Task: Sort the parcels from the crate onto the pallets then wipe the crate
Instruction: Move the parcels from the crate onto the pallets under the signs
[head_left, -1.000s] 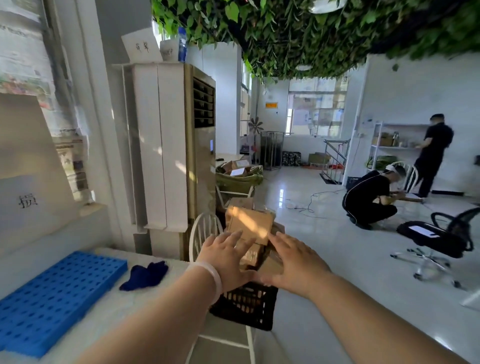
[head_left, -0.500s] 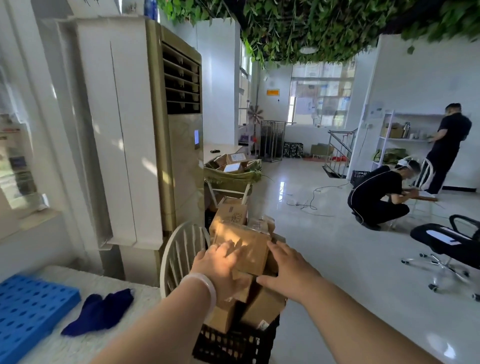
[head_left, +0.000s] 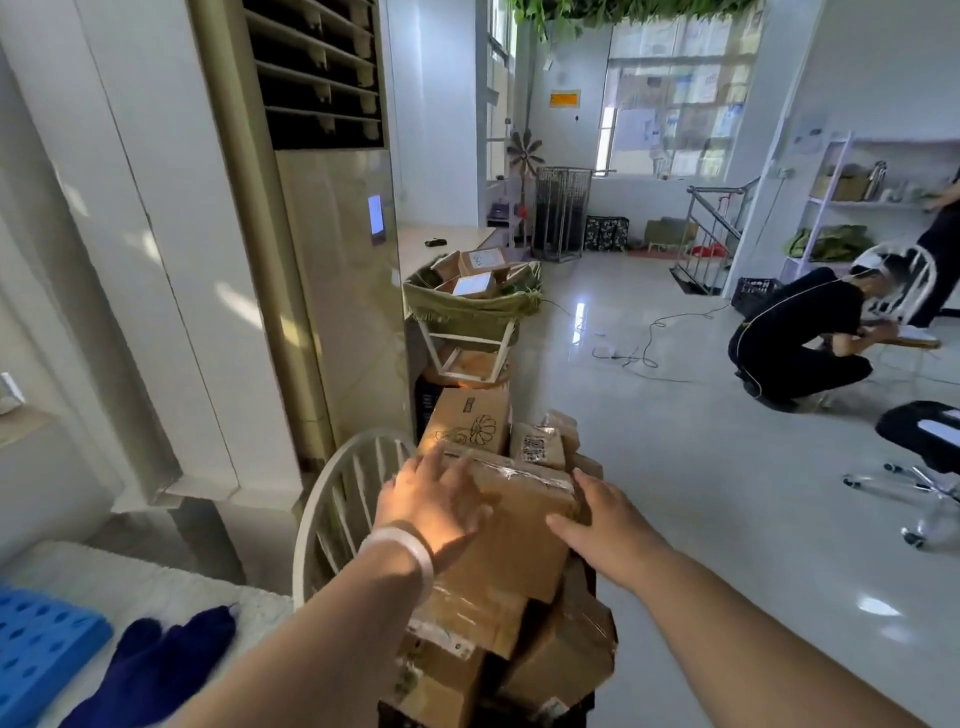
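Note:
A heap of brown cardboard parcels fills a black crate (head_left: 582, 712) on a white chair (head_left: 332, 514). The top parcel (head_left: 519, 525), taped and tilted, lies between my hands. My left hand (head_left: 434, 501), with a white wristband, lies flat on its left side, fingers spread. My right hand (head_left: 602, 514) presses against its right edge, thumb on the top face. Behind it stand a parcel with a flower drawing (head_left: 467, 421) and a small one with a QR label (head_left: 537, 447). A blue pallet (head_left: 36, 649) shows at the lower left on a white table (head_left: 130, 582).
A dark blue cloth (head_left: 156, 660) lies on the table beside the pallet. A tall air conditioner (head_left: 311, 249) stands at left. Behind the crate, a green sack of parcels (head_left: 472, 301) rests on an upturned stool. A person crouches (head_left: 800, 343) at right near an office chair (head_left: 924, 457).
I have come closer to the crate and the view has swung right and down. Both hands have settled on either side of the top parcel.

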